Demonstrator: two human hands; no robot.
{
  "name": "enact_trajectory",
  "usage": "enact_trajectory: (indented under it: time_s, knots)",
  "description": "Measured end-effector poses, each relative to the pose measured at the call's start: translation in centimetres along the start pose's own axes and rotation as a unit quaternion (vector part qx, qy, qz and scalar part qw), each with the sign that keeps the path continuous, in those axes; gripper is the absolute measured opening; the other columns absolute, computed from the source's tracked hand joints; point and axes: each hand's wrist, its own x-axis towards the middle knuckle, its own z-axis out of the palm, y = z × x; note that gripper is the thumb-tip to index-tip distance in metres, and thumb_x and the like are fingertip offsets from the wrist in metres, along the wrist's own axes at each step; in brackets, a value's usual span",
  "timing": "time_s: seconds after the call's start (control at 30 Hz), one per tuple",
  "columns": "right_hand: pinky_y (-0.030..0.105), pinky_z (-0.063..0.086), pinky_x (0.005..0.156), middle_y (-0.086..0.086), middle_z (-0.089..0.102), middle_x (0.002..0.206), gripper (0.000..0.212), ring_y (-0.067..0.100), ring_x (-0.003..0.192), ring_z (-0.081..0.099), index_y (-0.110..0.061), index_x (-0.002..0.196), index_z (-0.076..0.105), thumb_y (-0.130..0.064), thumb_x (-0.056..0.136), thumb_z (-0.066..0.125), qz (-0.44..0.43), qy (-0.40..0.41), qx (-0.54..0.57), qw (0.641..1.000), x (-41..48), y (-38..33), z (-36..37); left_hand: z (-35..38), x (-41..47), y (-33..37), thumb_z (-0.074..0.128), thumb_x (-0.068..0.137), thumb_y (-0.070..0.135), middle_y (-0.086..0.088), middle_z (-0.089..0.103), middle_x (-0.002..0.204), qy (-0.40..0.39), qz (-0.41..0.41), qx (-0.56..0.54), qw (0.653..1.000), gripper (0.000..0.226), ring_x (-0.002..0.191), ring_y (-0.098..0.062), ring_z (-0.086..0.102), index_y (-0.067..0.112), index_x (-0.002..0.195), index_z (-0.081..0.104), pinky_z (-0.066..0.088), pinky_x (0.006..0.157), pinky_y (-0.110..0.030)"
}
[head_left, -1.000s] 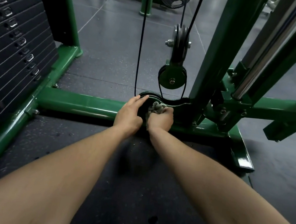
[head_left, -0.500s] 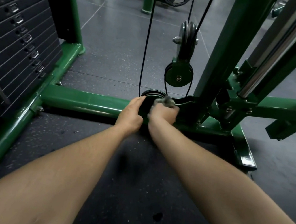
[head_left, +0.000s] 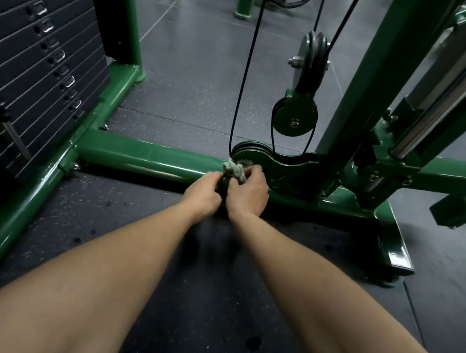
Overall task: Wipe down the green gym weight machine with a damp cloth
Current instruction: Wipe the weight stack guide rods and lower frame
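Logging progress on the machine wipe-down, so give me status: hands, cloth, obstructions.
Right hand grips cloth at base pulley. Left hand curled beside it, grip unclear. Cable runs close by.

head view — worn on person's head | faces forward, down | near machine base [head_left: 150,158] — one view only

Glossy green metal frame [head_left: 150,158], crumpled cloth [head_left: 234,170]

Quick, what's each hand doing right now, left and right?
Left hand: fingers curled, pinching the lower edge of the cloth.
Right hand: closed around the bunched cloth, by the bottom pulley.
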Motion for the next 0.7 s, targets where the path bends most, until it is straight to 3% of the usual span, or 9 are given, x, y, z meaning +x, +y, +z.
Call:
enact_trajectory:
  time_s: [0.23, 0.4, 0.47, 0.57, 0.7]
  knots:
    - [0.038, 0.051, 0.085, 0.007, 0.072, 0.102, 0.019, 0.034, 0.099, 0.069, -0.02, 0.102, 0.06, -0.019, 0.086, 0.07, 0.175, 0.059, 0.063, 0.981, 1.7, 2.5, -2.1, 0.4, 0.1, 4.5, 0.047, 0.086, -0.003, -0.009, 0.045, 0.145, 0.036, -0.003, -0.004, 0.999, 0.066, 0.123, -0.033, 0.058, 0.019, 0.148, 0.048, 0.047, 0.105, -0.043]
    - [0.041, 0.057, 0.09, 0.011, 0.071, 0.107, 0.023, 0.035, 0.098, 0.07, -0.018, 0.102, 0.059, -0.023, 0.086, 0.075, 0.302, 0.134, 0.139, 0.934, 5.2, 5.4, -5.9, 0.6, -1.0, 5.2, 0.055, 0.085, 0.002, -0.006, 0.046, 0.14, 0.045, 0.026, 0.05, 0.997, 0.065, 0.119, -0.031, 0.057, 0.018, 0.147, 0.047, 0.05, 0.098, -0.045]
    - [0.047, 0.062, 0.084, 0.006, 0.072, 0.096, 0.023, 0.033, 0.085, 0.073, -0.024, 0.09, 0.056, -0.026, 0.079, 0.075, 0.32, 0.142, 0.177, 0.92, 6.5, 7.3, -5.8, 1.0, -1.3, 6.1, 0.059, 0.085, 0.005, -0.005, 0.047, 0.132, 0.037, 0.071, 0.084, 0.993, 0.062, 0.114, -0.029, 0.057, 0.018, 0.145, 0.048, 0.052, 0.092, -0.045]
    - [0.05, 0.064, 0.072, 0.001, 0.072, 0.083, 0.021, 0.028, 0.072, 0.074, -0.025, 0.088, 0.057, -0.029, 0.072, 0.07, 0.338, 0.156, 0.2, 0.907, 8.2, 10.7, -5.0, 1.8, -1.6, 8.3, 0.06, 0.084, 0.009, -0.003, 0.048, 0.13, 0.026, 0.108, 0.095, 0.989, 0.061, 0.113, -0.026, 0.057, 0.019, 0.143, 0.049, 0.051, 0.088, -0.042]
    - [0.049, 0.063, 0.081, 0.008, 0.071, 0.099, 0.029, 0.032, 0.086, 0.073, -0.019, 0.104, 0.056, -0.015, 0.079, 0.071, 0.339, 0.215, 0.249, 0.882, 5.5, 7.2, -9.3, 3.1, -1.8, 11.5, 0.059, 0.083, 0.012, -0.004, 0.05, 0.137, -0.002, 0.139, 0.073, 0.988, 0.064, 0.119, -0.027, 0.057, 0.021, 0.145, 0.049, 0.053, 0.094, -0.044]
